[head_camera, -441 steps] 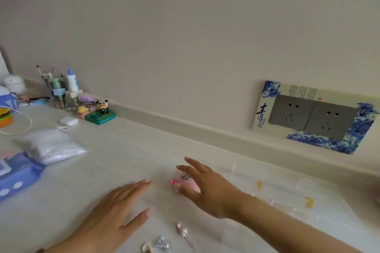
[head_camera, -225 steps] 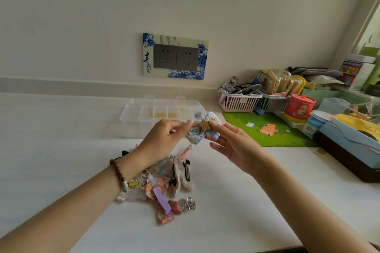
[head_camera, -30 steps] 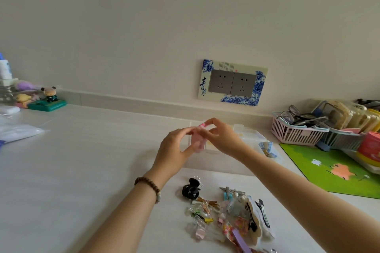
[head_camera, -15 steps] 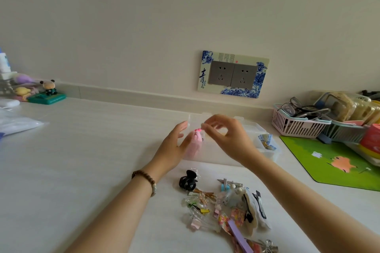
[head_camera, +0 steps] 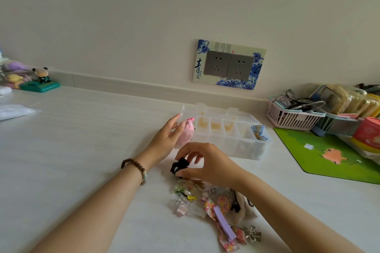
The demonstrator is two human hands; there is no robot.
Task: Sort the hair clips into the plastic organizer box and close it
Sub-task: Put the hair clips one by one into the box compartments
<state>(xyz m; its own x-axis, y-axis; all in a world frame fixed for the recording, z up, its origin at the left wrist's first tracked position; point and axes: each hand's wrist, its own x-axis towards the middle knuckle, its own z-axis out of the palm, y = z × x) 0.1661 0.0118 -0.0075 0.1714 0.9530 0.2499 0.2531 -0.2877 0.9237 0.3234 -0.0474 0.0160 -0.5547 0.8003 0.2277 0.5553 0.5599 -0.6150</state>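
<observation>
A clear plastic organizer box (head_camera: 242, 146) lies open on the white counter, its lid tipped back toward the wall. A blue patterned bow clip (head_camera: 258, 132) sits in its right end compartment. My left hand (head_camera: 166, 139) rests at the box's left end against a pink fluffy clip (head_camera: 187, 133) in the left compartment, fingers spread. My right hand (head_camera: 203, 163) pinches a black claw clip (head_camera: 178, 165) just in front of the box. A pile of assorted hair clips (head_camera: 213, 205) lies below my right hand.
A pink basket (head_camera: 292, 116) with glasses and further containers crowd the right side. A green mat (head_camera: 333, 154) lies right of the box. Small figurines (head_camera: 39, 80) and a plastic bag (head_camera: 14, 109) sit far left. A wall socket (head_camera: 229, 64) is behind.
The pink fluffy clip went from between both hands into the box's left compartment. My right hand dropped down to the pile and took hold of the black claw clip.
</observation>
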